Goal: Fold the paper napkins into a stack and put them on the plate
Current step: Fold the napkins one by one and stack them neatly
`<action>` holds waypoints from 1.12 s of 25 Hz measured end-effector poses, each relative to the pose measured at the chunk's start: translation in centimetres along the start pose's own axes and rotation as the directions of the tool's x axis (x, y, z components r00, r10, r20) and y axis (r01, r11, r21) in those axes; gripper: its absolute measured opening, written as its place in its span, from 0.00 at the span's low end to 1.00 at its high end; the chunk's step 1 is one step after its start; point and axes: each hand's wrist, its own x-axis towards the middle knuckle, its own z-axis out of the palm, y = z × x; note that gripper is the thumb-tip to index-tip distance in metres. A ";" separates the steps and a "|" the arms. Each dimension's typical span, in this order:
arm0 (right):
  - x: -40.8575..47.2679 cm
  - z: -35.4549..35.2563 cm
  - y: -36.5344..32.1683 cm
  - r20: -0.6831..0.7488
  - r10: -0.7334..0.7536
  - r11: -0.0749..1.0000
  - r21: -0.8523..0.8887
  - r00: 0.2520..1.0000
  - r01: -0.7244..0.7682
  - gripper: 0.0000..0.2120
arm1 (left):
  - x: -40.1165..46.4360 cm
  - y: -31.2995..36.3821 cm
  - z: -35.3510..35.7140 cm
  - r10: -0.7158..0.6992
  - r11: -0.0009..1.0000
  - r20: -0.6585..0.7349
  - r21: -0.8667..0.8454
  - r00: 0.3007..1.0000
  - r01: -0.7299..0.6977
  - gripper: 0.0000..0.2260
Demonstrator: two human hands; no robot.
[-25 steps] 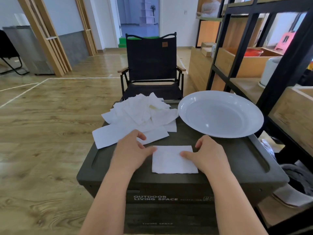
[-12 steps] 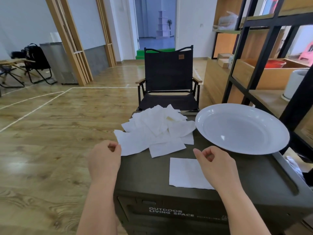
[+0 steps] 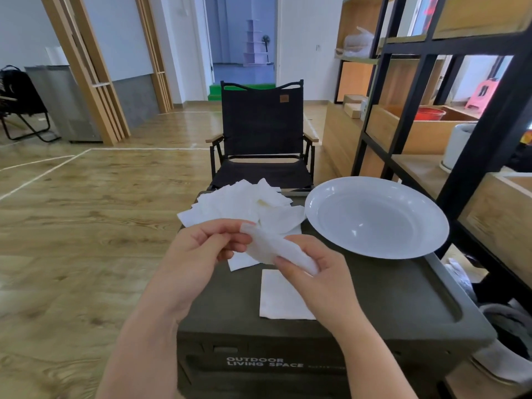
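Both hands hold one white paper napkin [image 3: 272,247] in the air above the dark box top [image 3: 388,286]. My left hand [image 3: 201,251] pinches its upper left end, and my right hand [image 3: 313,272] pinches its lower right end. Below them a folded napkin [image 3: 277,298] lies flat on the box, partly hidden by my right wrist. A loose pile of unfolded napkins [image 3: 239,203] sits at the box's far left. The white plate [image 3: 377,217] stands at the far right with nothing on it.
A black folding chair [image 3: 262,139] stands just behind the box. A black-framed shelf unit [image 3: 489,125] with wooden boxes runs close along the right side. Wooden floor lies to the left. Cloth and bags [image 3: 506,326] sit low at the right.
Both hands left the folded napkin on the box, then took a new napkin from the pile and lifted it between them. The camera view has shifted left and up.
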 end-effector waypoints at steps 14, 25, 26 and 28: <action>0.6 -3.7 2.7 -0.360 0.257 0.852 -0.353 0.897 -0.386 0.08 | 1.0 -4.5 3.6 -0.273 0.891 -0.135 0.338 0.952 0.304 0.07; 0.8 -3.0 3.5 -0.360 0.230 0.640 -0.644 0.904 -0.419 0.11 | 1.1 -5.0 4.3 -0.344 0.679 -0.097 0.662 0.934 0.319 0.09; 0.8 -3.0 3.7 -0.362 0.241 0.643 -0.635 0.900 -0.428 0.10 | 1.0 -5.1 4.3 -0.338 0.665 -0.095 0.680 0.936 0.309 0.10; 0.7 -2.8 3.8 -0.378 0.255 0.644 -0.621 0.890 -0.447 0.09 | 1.0 -5.3 4.5 -0.334 0.623 -0.108 0.720 0.936 0.306 0.12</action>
